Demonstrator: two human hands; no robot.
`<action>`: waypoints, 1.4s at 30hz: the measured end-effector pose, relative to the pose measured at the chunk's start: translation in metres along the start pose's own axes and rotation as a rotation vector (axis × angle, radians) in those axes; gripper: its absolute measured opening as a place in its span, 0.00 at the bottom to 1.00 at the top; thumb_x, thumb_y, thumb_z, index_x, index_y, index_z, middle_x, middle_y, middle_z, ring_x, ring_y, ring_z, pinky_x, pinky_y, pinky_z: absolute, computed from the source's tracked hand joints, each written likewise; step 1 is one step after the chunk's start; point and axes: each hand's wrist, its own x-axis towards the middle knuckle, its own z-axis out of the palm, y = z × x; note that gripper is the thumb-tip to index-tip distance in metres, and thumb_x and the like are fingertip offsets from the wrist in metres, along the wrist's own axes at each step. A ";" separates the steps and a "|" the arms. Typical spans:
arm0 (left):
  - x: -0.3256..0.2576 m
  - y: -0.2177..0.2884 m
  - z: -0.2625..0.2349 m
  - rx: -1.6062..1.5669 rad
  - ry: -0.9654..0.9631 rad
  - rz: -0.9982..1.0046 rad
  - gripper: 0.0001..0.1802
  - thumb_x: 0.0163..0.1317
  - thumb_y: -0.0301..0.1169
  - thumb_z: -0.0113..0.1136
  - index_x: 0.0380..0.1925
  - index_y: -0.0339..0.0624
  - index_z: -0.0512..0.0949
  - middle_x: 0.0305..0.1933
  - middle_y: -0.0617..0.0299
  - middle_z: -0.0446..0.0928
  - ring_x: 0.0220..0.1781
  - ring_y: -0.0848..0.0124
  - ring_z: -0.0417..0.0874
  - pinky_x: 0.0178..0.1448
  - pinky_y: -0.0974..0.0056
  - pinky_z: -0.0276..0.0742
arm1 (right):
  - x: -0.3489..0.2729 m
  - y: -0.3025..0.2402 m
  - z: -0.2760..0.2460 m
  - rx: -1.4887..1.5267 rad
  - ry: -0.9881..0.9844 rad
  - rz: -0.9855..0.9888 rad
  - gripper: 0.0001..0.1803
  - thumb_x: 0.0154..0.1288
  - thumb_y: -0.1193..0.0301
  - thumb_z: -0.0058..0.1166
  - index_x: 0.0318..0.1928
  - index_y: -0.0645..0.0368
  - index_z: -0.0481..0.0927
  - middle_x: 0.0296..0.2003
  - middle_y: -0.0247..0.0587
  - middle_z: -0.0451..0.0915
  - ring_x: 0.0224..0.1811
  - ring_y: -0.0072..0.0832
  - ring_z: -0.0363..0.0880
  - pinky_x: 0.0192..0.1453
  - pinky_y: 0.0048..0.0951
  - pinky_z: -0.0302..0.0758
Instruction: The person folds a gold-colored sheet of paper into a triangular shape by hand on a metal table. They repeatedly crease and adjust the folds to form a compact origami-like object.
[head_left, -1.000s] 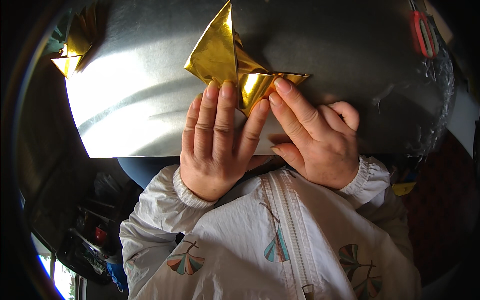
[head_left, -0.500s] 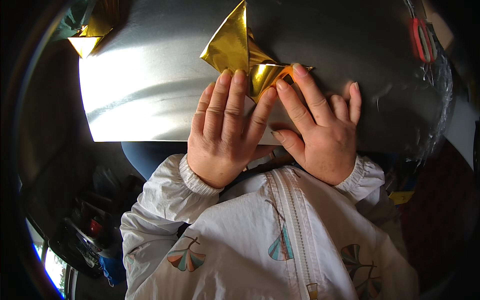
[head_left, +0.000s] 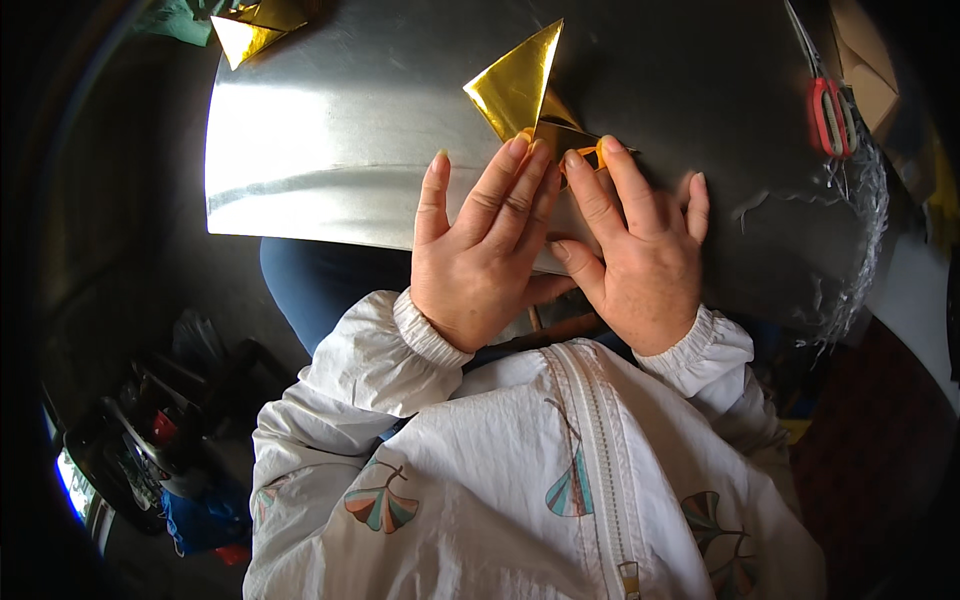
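Observation:
A piece of folded gold foil paper (head_left: 520, 95) lies on a shiny metal table (head_left: 330, 130), one pointed flap standing up. My left hand (head_left: 480, 240) lies flat on the table, its fingertips pressing the paper's near edge. My right hand (head_left: 640, 250) lies flat beside it, its index and middle fingertips pressing the paper's folded right part. Both hands touch each other at the thumbs. Neither hand grips anything. The paper's lower part is hidden under my fingers.
A second folded gold paper piece (head_left: 255, 25) sits at the table's far left corner. Red-handled scissors (head_left: 832, 115) lie at the far right, near crumpled clear plastic (head_left: 860, 260). Dark clutter (head_left: 150, 440) lies on the floor at the lower left.
My hands and the gold paper sit further right and lower in the picture as the view shifted. My fingers have slid up over more of the paper, pressing it flatter.

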 end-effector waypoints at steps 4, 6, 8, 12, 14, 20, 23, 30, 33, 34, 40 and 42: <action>0.001 0.000 -0.001 -0.023 0.020 -0.009 0.47 0.48 0.64 0.61 0.64 0.46 0.72 0.69 0.64 0.69 0.76 0.71 0.60 0.78 0.41 0.39 | 0.003 -0.004 -0.001 -0.030 0.001 0.005 0.34 0.60 0.49 0.59 0.67 0.40 0.71 0.68 0.34 0.63 0.40 0.30 0.73 0.71 0.66 0.48; 0.002 0.000 -0.003 -0.012 0.019 0.011 0.48 0.48 0.65 0.59 0.64 0.44 0.72 0.68 0.61 0.71 0.76 0.69 0.62 0.79 0.42 0.39 | 0.006 -0.004 -0.004 -0.051 -0.024 -0.001 0.34 0.61 0.49 0.58 0.67 0.42 0.71 0.68 0.33 0.63 0.42 0.29 0.74 0.71 0.65 0.47; 0.003 -0.001 -0.003 -0.017 0.019 0.024 0.48 0.49 0.65 0.59 0.63 0.42 0.72 0.68 0.59 0.70 0.75 0.68 0.63 0.79 0.43 0.40 | 0.008 -0.003 -0.007 -0.079 -0.055 -0.021 0.33 0.62 0.50 0.56 0.67 0.44 0.72 0.69 0.33 0.63 0.47 0.29 0.75 0.72 0.63 0.45; 0.004 -0.004 -0.004 -0.023 0.001 0.047 0.49 0.49 0.65 0.58 0.63 0.40 0.72 0.68 0.57 0.70 0.74 0.66 0.64 0.79 0.44 0.42 | 0.013 0.001 -0.010 -0.095 -0.045 -0.064 0.34 0.61 0.51 0.57 0.66 0.46 0.72 0.70 0.29 0.64 0.39 0.27 0.72 0.74 0.62 0.42; 0.004 -0.006 -0.004 -0.032 0.001 0.061 0.49 0.49 0.65 0.58 0.63 0.40 0.72 0.68 0.57 0.70 0.74 0.66 0.64 0.79 0.44 0.43 | 0.015 0.002 -0.009 -0.055 -0.037 -0.069 0.34 0.60 0.52 0.58 0.67 0.47 0.72 0.70 0.27 0.64 0.37 0.26 0.71 0.74 0.61 0.39; 0.006 -0.010 -0.003 -0.017 -0.001 0.108 0.49 0.48 0.64 0.59 0.63 0.39 0.72 0.69 0.56 0.69 0.74 0.64 0.65 0.78 0.45 0.45 | 0.022 0.009 -0.008 -0.018 -0.048 -0.104 0.36 0.56 0.52 0.60 0.65 0.48 0.73 0.70 0.24 0.65 0.38 0.26 0.70 0.75 0.62 0.40; 0.007 -0.009 -0.004 -0.061 0.021 0.093 0.49 0.47 0.63 0.60 0.63 0.38 0.72 0.69 0.55 0.69 0.74 0.62 0.66 0.78 0.46 0.47 | 0.029 0.013 -0.007 0.010 -0.043 -0.157 0.37 0.55 0.51 0.61 0.65 0.48 0.73 0.69 0.23 0.65 0.40 0.26 0.69 0.74 0.61 0.43; 0.009 -0.019 -0.003 -0.185 0.077 0.140 0.51 0.49 0.69 0.57 0.61 0.36 0.74 0.66 0.51 0.72 0.72 0.60 0.67 0.78 0.43 0.46 | 0.036 0.016 -0.009 0.046 -0.043 -0.234 0.38 0.55 0.53 0.61 0.67 0.51 0.71 0.70 0.26 0.63 0.45 0.31 0.71 0.74 0.58 0.48; 0.009 -0.030 -0.008 -0.225 0.078 0.122 0.52 0.54 0.73 0.48 0.63 0.38 0.71 0.70 0.52 0.67 0.75 0.56 0.62 0.77 0.40 0.44 | 0.036 0.014 -0.011 0.035 -0.068 -0.233 0.38 0.56 0.53 0.61 0.67 0.52 0.70 0.71 0.28 0.63 0.45 0.33 0.71 0.74 0.57 0.48; 0.009 -0.035 -0.009 -0.220 0.087 0.076 0.53 0.54 0.74 0.47 0.64 0.38 0.70 0.71 0.52 0.66 0.75 0.56 0.61 0.77 0.40 0.44 | 0.036 0.013 -0.011 0.026 -0.082 -0.237 0.38 0.57 0.53 0.61 0.67 0.53 0.70 0.71 0.29 0.63 0.45 0.33 0.71 0.74 0.57 0.49; 0.024 -0.056 -0.010 -0.060 -0.025 0.063 0.61 0.48 0.80 0.41 0.70 0.43 0.61 0.76 0.53 0.57 0.79 0.57 0.53 0.78 0.41 0.42 | 0.036 0.013 -0.010 -0.058 -0.051 -0.287 0.36 0.62 0.49 0.55 0.67 0.55 0.69 0.70 0.34 0.63 0.47 0.33 0.72 0.74 0.57 0.49; 0.026 -0.057 -0.008 -0.066 -0.026 0.062 0.61 0.48 0.81 0.39 0.70 0.43 0.62 0.76 0.53 0.56 0.79 0.57 0.52 0.78 0.42 0.41 | 0.036 0.013 -0.010 -0.068 -0.042 -0.289 0.37 0.63 0.48 0.55 0.67 0.54 0.69 0.70 0.33 0.63 0.47 0.32 0.73 0.74 0.57 0.49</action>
